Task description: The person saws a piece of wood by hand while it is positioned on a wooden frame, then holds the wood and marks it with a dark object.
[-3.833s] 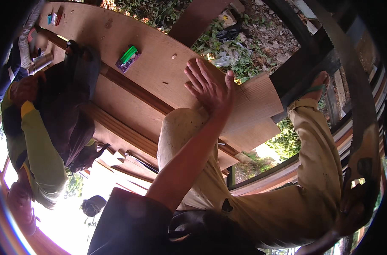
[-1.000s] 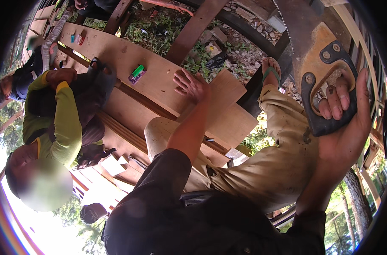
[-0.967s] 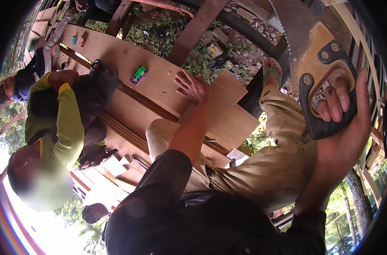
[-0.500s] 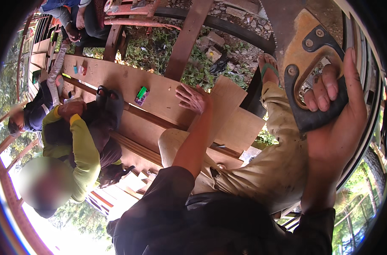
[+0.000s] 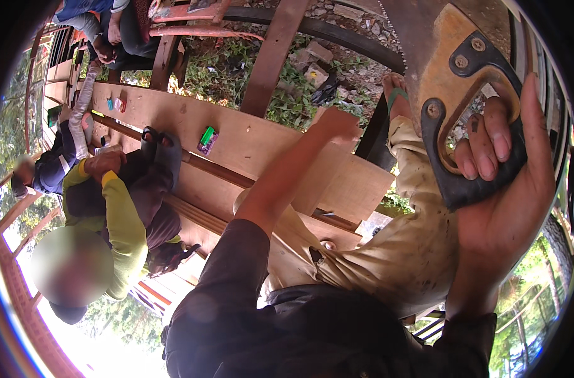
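My right hand [image 5: 507, 157] is wrapped round the handle of a handsaw [image 5: 454, 53], worn orange-brown with black grip parts. Its grey blade points away from me toward the top edge. My left hand [image 5: 338, 125] is at the far end of a loose wooden board [image 5: 307, 179], which lies across the bench planks [image 5: 243, 142]. The fingers are bent down and smeared, so whether they grip the board's edge is not plain. My knee, in tan trousers, is against the board's near part.
A person in a yellow-green sleeve [image 5: 124, 220] sits at the left on the bench; others sit farther off. A small green-topped packet [image 5: 207, 140] and a red item [image 5: 121, 103] lie on the far plank. Dark beams [image 5: 275, 60] cross above weeds and rubble.
My left hand has moved right and away from me, from lying flat with fingers spread on the plank to the loose board's far end. The saw has shifted slightly right and nearer.
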A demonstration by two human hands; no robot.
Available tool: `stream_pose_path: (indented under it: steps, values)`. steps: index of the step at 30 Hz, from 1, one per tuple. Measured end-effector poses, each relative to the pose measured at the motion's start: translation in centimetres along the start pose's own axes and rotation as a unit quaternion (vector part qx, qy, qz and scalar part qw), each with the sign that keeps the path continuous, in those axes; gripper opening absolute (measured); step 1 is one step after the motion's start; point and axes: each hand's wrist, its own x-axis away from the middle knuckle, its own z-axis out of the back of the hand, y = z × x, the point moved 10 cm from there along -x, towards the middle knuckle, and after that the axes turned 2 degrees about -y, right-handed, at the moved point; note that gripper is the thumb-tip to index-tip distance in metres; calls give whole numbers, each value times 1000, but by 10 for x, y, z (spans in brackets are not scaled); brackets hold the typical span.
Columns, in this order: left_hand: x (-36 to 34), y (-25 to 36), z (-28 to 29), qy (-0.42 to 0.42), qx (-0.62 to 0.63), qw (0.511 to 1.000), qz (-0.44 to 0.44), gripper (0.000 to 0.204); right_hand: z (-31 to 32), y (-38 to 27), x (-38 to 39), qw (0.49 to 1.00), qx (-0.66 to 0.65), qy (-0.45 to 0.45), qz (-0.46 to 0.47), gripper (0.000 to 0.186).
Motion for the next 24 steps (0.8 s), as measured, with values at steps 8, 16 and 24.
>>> stream_pose_path:
  steps: [8,16,24]
  values:
    - [70,-166,19,168,226,936,211,58,-10,1,4,1000,-10,-3,3,25]
    - [139,-222,-15,252,326,859,304,48,-16,11,-3,1000,1,-31,-2,21]
    - [144,-211,-17,268,319,857,304,45,-31,26,-3,999,39,-24,-20,22]
